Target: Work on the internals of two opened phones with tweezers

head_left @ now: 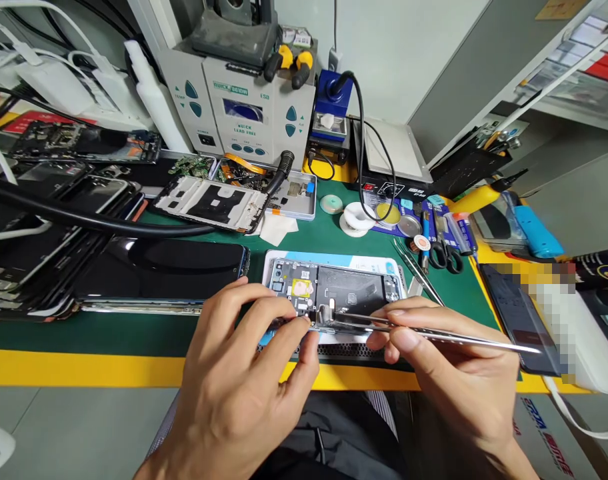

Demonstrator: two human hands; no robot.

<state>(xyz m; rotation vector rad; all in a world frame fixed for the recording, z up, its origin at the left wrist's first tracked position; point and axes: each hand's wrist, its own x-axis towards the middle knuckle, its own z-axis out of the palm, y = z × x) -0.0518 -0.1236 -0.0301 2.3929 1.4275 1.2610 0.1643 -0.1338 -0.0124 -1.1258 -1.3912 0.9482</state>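
Observation:
An opened smartphone lies across a white and light-blue pad, its dark inner frame and small parts facing up. My left hand is closed at its near left edge, with the fingertips and thumb gripping there. In my right hand is a pair of metal tweezers, held between thumb and fingers. The tweezer tips point left and meet a small silvery piece at the phone's near edge. Whether that piece is loose or attached I cannot tell.
Stacked phone parts and a dark-screened phone lie left. A hot-air station stands behind, its black hose crossing the left side. To the right are spare tweezers, scissors, a solder spool and another phone.

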